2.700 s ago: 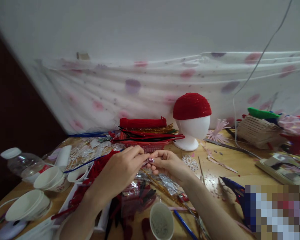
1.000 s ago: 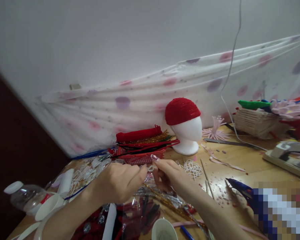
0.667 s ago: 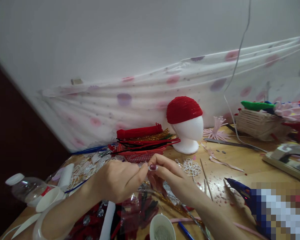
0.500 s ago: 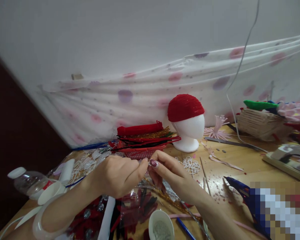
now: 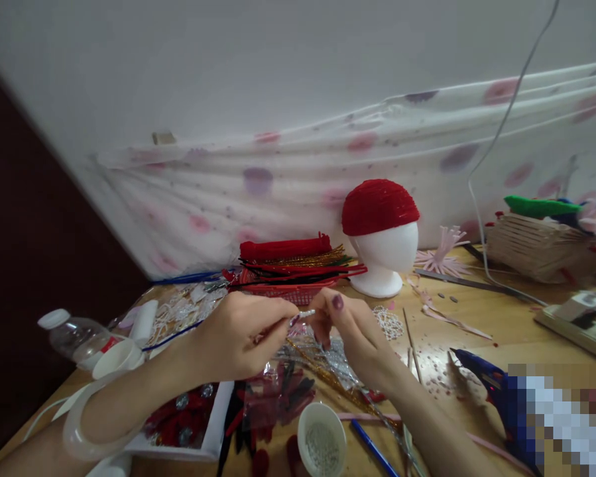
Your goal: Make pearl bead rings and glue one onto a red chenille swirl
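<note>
Above the middle of the table, my left hand (image 5: 250, 334) pinches one end of a short, thin white piece (image 5: 305, 313), too small to tell its kind. My right hand (image 5: 352, 328) has its fingers closed at the piece's other end, with the thumb raised a little. Under the hands lie a clear plastic bag (image 5: 268, 401), dark red and black fuzzy pieces and gold and silver tinsel stems (image 5: 322, 377). Nearer to me stands a white paper cup (image 5: 301, 424) with tiny silvery bits inside.
A red basket (image 5: 298, 293) of fuzzy stems stands behind my hands, beside a foam head (image 5: 384, 255) in a red cap (image 5: 380, 207). A plastic bottle (image 5: 76, 334) and cups are at left. On the right are a blue glue gun (image 5: 481, 377) and white beads (image 5: 388, 322).
My fingertips have drawn slightly apart, and the white piece now shows between them. My right thumb has lifted. The whole view has shifted, so the table things sit further right.
</note>
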The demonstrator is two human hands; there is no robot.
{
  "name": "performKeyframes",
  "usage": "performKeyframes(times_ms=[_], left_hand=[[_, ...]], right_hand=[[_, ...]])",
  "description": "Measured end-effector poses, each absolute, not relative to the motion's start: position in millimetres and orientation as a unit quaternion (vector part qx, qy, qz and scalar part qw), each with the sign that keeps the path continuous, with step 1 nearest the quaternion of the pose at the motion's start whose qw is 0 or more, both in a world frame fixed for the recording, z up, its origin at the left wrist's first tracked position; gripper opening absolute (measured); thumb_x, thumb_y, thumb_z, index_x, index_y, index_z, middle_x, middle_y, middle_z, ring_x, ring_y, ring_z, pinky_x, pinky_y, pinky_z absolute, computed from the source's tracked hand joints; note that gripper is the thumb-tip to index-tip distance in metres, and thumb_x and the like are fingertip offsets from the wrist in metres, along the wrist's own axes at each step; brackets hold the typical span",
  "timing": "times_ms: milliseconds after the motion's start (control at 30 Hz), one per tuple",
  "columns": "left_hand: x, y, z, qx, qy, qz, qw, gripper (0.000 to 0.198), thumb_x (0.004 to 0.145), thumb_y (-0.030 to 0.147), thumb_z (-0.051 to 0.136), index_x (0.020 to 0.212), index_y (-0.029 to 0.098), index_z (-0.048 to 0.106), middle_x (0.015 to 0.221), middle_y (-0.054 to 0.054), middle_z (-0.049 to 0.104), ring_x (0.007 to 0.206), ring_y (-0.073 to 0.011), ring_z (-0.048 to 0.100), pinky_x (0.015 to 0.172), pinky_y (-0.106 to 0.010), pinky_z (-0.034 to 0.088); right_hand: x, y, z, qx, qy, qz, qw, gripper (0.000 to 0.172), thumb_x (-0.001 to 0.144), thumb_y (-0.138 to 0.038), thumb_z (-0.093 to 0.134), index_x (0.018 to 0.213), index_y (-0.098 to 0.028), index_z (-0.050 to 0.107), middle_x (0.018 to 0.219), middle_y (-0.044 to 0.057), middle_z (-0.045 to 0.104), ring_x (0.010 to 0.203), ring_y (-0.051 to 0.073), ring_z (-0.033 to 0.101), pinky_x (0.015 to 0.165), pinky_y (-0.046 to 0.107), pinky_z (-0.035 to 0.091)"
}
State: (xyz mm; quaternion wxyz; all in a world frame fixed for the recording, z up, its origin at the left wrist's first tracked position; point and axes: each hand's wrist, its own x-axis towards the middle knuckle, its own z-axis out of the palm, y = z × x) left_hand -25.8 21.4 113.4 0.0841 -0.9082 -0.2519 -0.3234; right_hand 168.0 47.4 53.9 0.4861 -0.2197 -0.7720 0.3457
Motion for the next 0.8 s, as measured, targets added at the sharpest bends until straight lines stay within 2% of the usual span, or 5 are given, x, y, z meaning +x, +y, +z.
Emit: performKeyframes(times_ms=[100, 200, 433, 633, 800], left_hand=[[-27, 22, 108, -0.916, -0.213, -0.284, 0.186, 0.019, 0.091, 0.007, 0.046, 0.092, 0.007, 0.065, 0.067, -0.005, 0.072, 0.053, -0.0152, 0.067, 0.047, -0.025, 0.048], [-27, 21, 105, -0.912, -0.199, -0.279, 0.224, 0.020, 0.091, 0.007, 0.045, 0.094, 0.004, 0.065, 0.066, -0.007, 0.072, 0.054, -0.0177, 0.069, 0.046, -0.027, 0.049], [-22, 12, 118, -0.888, -0.336, -0.308, -0.062, 0.021, 0.089, 0.010, 0.049, 0.082, 0.013, 0.068, 0.051, 0.006, 0.057, 0.037, -0.0067, 0.045, 0.034, -0.017, 0.032], [-22, 12, 112, -0.896, -0.258, -0.348, 0.096, 0.019, 0.088, 0.006, 0.048, 0.084, 0.012, 0.066, 0.058, 0.003, 0.064, 0.046, -0.0086, 0.056, 0.046, -0.020, 0.042], [-22, 13, 102, -0.894, -0.238, -0.333, 0.184, 0.019, 0.092, 0.007, 0.044, 0.086, 0.013, 0.061, 0.061, 0.001, 0.067, 0.049, -0.0107, 0.064, 0.048, -0.022, 0.045]], right_hand=[[165, 43, 56, -0.251, -0.725, 0.455, 0.452, 0.045, 0.104, -0.044, 0.032, 0.066, -0.021, 0.041, 0.057, -0.006, 0.038, 0.051, 0.009, 0.034, 0.049, 0.024, 0.029], [166, 41, 58, -0.249, -0.748, 0.426, 0.444, 0.037, 0.102, -0.038, 0.041, 0.069, -0.022, 0.035, 0.062, -0.006, 0.038, 0.055, 0.009, 0.033, 0.051, 0.023, 0.029], [172, 50, 55, -0.159, -0.848, 0.116, 0.492, 0.016, 0.093, -0.010, 0.041, 0.091, -0.020, 0.054, 0.076, 0.000, 0.051, 0.068, 0.014, 0.044, 0.059, 0.027, 0.032], [164, 39, 53, -0.211, -0.737, 0.406, 0.498, 0.030, 0.104, -0.034, 0.036, 0.078, -0.021, 0.045, 0.067, -0.004, 0.044, 0.060, 0.010, 0.041, 0.056, 0.025, 0.034], [162, 39, 53, -0.227, -0.732, 0.413, 0.492, 0.026, 0.102, -0.040, 0.045, 0.084, -0.021, 0.047, 0.068, -0.005, 0.045, 0.060, 0.009, 0.038, 0.053, 0.024, 0.032]])
